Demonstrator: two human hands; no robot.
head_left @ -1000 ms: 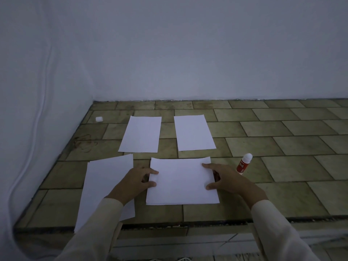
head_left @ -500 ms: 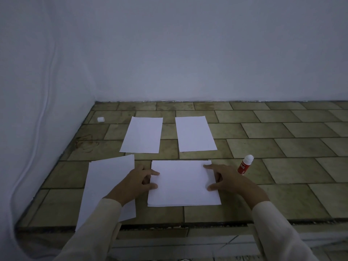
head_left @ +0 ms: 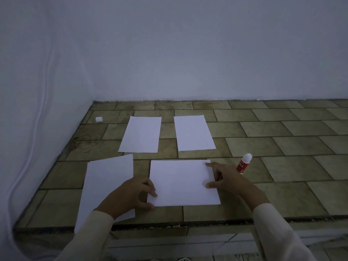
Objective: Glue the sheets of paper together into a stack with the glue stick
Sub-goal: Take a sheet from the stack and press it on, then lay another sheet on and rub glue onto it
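A: Where are the hands?

B: Both are at the stack of paper, which lies flat near the front edge of the tiled surface. The left hand pinches the stack's near-left corner, fingertips on top and thumb at the front edge. The right hand has its fingers spread apart, forefinger and thumb tip pressing down on the right side, gripping nothing.

A: And the glue stick?

B: The glue stick stands tilted on the surface, just beside the right hand, white cap up, red body below. Whether they touch, I cannot tell.

A: Other paper?

B: A loose sheet lies to the left, partly under the left wrist. Two further sheets lie farther back, side by side and apart. A small white object sits near the back-left corner by the wall.
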